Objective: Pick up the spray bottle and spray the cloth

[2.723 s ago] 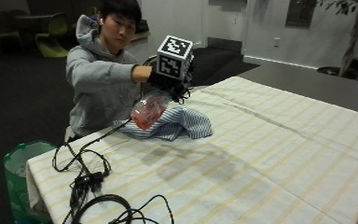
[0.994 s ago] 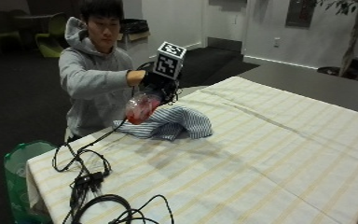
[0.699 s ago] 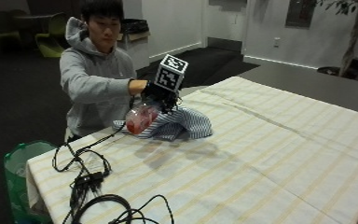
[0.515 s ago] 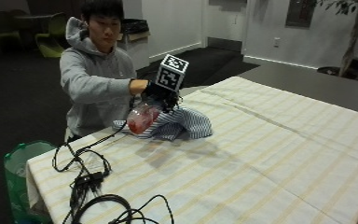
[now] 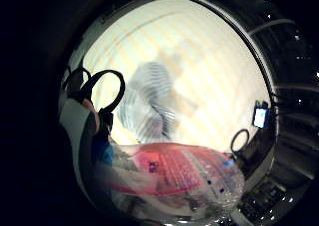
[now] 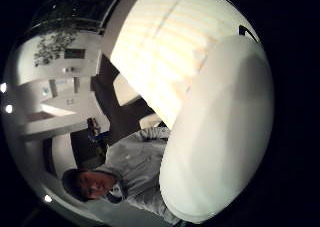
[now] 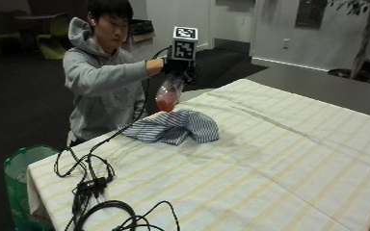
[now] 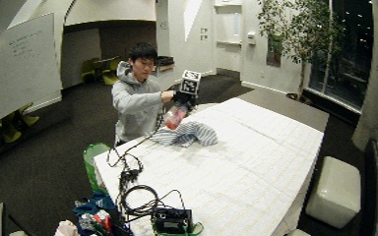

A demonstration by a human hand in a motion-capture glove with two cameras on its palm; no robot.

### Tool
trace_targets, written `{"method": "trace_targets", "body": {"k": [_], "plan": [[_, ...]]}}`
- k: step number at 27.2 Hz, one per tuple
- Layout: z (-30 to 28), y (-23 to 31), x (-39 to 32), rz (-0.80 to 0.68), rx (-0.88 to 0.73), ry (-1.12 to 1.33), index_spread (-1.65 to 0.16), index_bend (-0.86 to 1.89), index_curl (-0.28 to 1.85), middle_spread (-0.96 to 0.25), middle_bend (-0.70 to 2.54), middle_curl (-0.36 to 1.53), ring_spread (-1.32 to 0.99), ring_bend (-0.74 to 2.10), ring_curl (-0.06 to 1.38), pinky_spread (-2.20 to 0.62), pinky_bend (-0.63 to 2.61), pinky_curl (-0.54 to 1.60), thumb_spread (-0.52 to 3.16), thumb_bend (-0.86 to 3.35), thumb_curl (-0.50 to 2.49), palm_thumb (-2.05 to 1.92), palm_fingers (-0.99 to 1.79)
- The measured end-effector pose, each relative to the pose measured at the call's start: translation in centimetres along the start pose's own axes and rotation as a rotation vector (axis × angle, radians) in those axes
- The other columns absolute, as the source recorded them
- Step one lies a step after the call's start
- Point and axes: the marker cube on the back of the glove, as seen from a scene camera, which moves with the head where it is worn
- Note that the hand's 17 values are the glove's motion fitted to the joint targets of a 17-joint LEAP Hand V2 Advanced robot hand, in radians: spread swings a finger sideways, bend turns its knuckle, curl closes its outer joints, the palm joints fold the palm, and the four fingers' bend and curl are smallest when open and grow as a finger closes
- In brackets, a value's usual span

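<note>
My gloved right hand [image 7: 176, 69] grips the top of a clear spray bottle [image 7: 167, 95] holding red liquid. The bottle hangs tilted in the air above the far edge of a blue-and-white striped cloth [image 7: 174, 127], which lies crumpled on the table [image 7: 281, 159]. Bottle and cloth are apart. In the wide outside view the hand [image 8: 182, 98] holds the bottle [image 8: 174, 118] just over the cloth [image 8: 186, 133]. The little finger side palm view has the bottle [image 5: 174, 178] close to the palm, with the cloth [image 5: 147, 106] below it on the table. A white rounded part [image 6: 220, 137] fills the thumb side palm view.
A cream striped tablecloth covers the table. Black cables [image 7: 92, 185] trail from the hand across the table's near left corner. A green bin [image 7: 23, 166] stands on the floor beside that corner. A white stool [image 8: 333, 189] sits at the table's right side.
The hand has lifted the bottle from just beside the cloth to well above it, shifting slightly toward the table's middle. The cloth has not moved.
</note>
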Motion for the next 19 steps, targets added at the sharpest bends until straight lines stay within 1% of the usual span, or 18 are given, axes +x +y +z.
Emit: {"method": "trace_targets", "body": {"k": [7, 11, 14, 16, 19], "plan": [[-1.4, -3.4, -6.3, -0.155, 0.221, -0.215, -0.24, 0.20, 0.57, -0.11, 0.67, 0.53, -0.17, 0.64, 0.50, -0.26, 0.37, 0.44, -0.06, -0.03, 0.72, 1.08, 1.34], [-0.9, -5.9, -9.2, -0.234, 0.442, -0.450, -0.24, 0.20, 0.57, -0.10, 0.66, 0.53, -0.17, 0.64, 0.50, -0.26, 0.38, 0.44, -0.06, -0.03, 0.72, 1.08, 1.34], [0.1, -7.9, -10.3, -0.249, 0.641, -0.647, -0.24, 0.20, 0.57, -0.11, 0.66, 0.53, -0.17, 0.64, 0.50, -0.27, 0.38, 0.44, -0.06, -0.03, 0.72, 1.08, 1.34], [1.4, -9.4, -10.6, -0.236, 0.746, -0.773, -0.24, 0.20, 0.57, -0.11, 0.66, 0.53, -0.17, 0.64, 0.50, -0.27, 0.39, 0.44, -0.05, -0.03, 0.73, 1.09, 1.34], [3.8, -11.5, -11.1, -0.214, 0.807, -0.937, -0.24, 0.18, 0.56, -0.10, 0.66, 0.53, -0.16, 0.63, 0.50, -0.27, 0.40, 0.44, -0.04, -0.03, 0.73, 1.08, 1.33]]}}
